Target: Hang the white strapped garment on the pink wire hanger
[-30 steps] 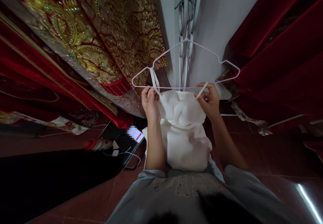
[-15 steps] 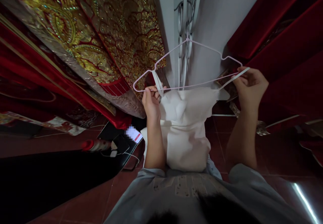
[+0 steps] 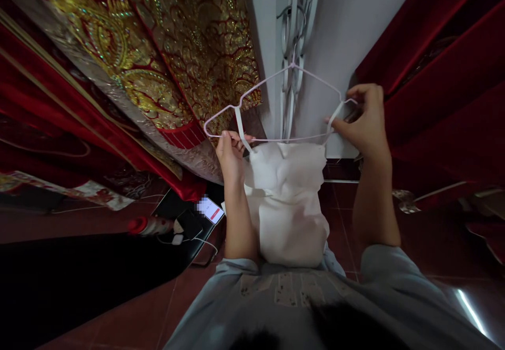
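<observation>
A thin pale-pink clothes hanger [image 3: 268, 81] is held upright before me. From it hangs a cream strapped garment [image 3: 292, 224], falling toward my lap. The left strap [image 3: 240, 124] lies in the hanger's left notch. My left hand [image 3: 232, 155] is closed, pinching the hanger's bottom bar beside that strap. On the other side, the right strap [image 3: 335, 114] loops over the hanger at its right notch. My right hand [image 3: 365, 121] curls around the hanger's right end, its thumb by the strap; some of its fingertips are hidden.
Gold-embroidered red garments [image 3: 189, 50] hang close on the left, dark red cloth [image 3: 434, 76] on the right. Ahead is a white metal rack [image 3: 294, 24] against a wall. A lit phone [image 3: 211, 210], a red-capped bottle [image 3: 148, 226] and a cable lie on a black surface at left.
My right hand has moved left and up, bringing the right strap from the hanger's outer end inward over the right notch. My left hand stays on the bottom bar.
</observation>
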A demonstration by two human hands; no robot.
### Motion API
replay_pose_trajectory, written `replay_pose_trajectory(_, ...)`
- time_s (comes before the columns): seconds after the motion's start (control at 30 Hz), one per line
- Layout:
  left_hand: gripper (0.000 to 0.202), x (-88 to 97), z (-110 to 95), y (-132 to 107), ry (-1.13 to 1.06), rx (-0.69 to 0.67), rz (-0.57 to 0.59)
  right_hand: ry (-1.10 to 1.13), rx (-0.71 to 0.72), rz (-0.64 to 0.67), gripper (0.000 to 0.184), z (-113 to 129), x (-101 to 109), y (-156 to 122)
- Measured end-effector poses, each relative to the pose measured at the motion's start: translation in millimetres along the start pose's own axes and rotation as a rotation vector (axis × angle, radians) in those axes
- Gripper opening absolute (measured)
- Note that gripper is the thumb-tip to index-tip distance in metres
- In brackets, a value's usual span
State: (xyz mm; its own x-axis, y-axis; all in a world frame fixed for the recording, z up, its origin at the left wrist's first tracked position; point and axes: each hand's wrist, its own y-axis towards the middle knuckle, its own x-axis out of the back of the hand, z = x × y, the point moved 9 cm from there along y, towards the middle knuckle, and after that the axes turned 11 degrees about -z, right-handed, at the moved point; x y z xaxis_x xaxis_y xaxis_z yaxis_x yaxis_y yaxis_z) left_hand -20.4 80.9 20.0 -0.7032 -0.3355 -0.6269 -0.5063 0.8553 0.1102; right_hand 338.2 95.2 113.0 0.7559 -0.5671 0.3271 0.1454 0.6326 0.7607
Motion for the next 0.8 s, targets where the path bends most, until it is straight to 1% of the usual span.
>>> replay_pose_trajectory(0.03, 0.047, -0.2, 0.3, 0.9, -0.010, 0.002, 0.005, -0.035, 0.048, -0.064, 0.046, 10.6, 6.5, -1.0)
replay_pose_trajectory(0.07, 0.047, -0.4, 1.1, 1.5, -0.016, 0.007, 0.008, -0.064, 0.082, -0.157, 0.048, 20.0, 15.5, -3.5)
replay_pose_trajectory(0.1, 0.047, -0.6, 2.3, 2.0, -0.016, 0.014, 0.006, -0.084, 0.105, -0.253, 0.046, 28.3, 24.2, -8.2)
replay_pose_trajectory(0.13, 0.047, -0.6, 3.8, 2.3, -0.012, 0.023, -0.001, -0.088, 0.120, -0.315, 0.042, 35.6, 28.8, -15.0)
replay_pose_trajectory(0.17, 0.047, -0.4, 5.4, 2.5, -0.006, 0.030, -0.011, -0.080, 0.122, -0.343, 0.037, 41.3, 29.0, -23.5)
replay_pose_trajectory(0.2, 0.048, -0.3, 6.9, 2.4, 0.003, 0.035, -0.021, -0.061, 0.111, -0.328, 0.034, 45.6, 23.6, -33.1)
replay_pose_trajectory(0.23, 0.048, -0.3, 8.2, 2.0, 0.013, 0.035, -0.031, -0.028, 0.090, -0.258, 0.032, 49.0, 11.6, -43.9)
replay_pose_trajectory(0.27, 0.049, -0.2, 9.1, 1.1, 0.022, 0.029, -0.038, 0.012, 0.058, -0.141, 0.034, 51.7, -6.5, -56.4)
replay_pose_trajectory(0.33, 0.048, -0.2, 10.5, -2.6, 0.028, 0.007, -0.037, 0.096, -0.009, 0.154, 0.039, 57.7, -50.6, -88.1)
replay_pose_trajectory(0.37, 0.048, -0.2, 11.1, -5.6, 0.025, -0.005, -0.025, 0.112, -0.059, 0.243, 0.044, 58.1, -67.4, -103.5)
replay_pose_trajectory(0.4, 0.047, -0.1, 11.7, -9.1, 0.024, -0.014, -0.008, 0.116, -0.099, 0.246, 0.048, 57.3, -76.1, -114.4)
replay_pose_trajectory(0.43, 0.046, 0.3, 12.3, -12.9, 0.034, -0.022, 0.013, 0.120, -0.132, 0.214, 0.048, 55.7, -80.7, -121.9)
replay_pose_trajectory(0.5, 0.043, 2.2, 12.6, -19.6, 0.109, -0.041, 0.061, 0.128, -0.167, 0.073, 0.042, 50.4, -78.7, -127.6)
replay_pose_trajectory(0.57, 0.036, 6.0, 8.8, -22.6, 0.240, -0.095, 0.091, 0.150, -0.174, -0.023, 0.033, 45.1, -75.9, -127.3)
replay_pose_trajectory(0.6, 0.032, 8.0, 6.2, -22.4, 0.308, -0.126, 0.100, 0.163, -0.175, -0.039, 0.032, 42.9, -76.4, -126.3)
replay_pose_trajectory(0.67, 0.025, 10.7, 2.9, -19.7, 0.410, -0.161, 0.125, 0.189, -0.174, -0.026, 0.033, 40.7, -81.4, -124.5)
replay_pose_trajectory(0.73, 0.021, 11.0, 3.9, -17.4, 0.483, -0.148, 0.168, 0.210, -0.168, 0.005, 0.036, 41.6, -87.7, -124.9)
replay_pose_trajectory(0.8, 0.019, 10.3, 3.8, -20.0, 0.566, -0.131, 0.208, 0.208, -0.158, 0.023, 0.038, 43.5, -91.6, -127.1)
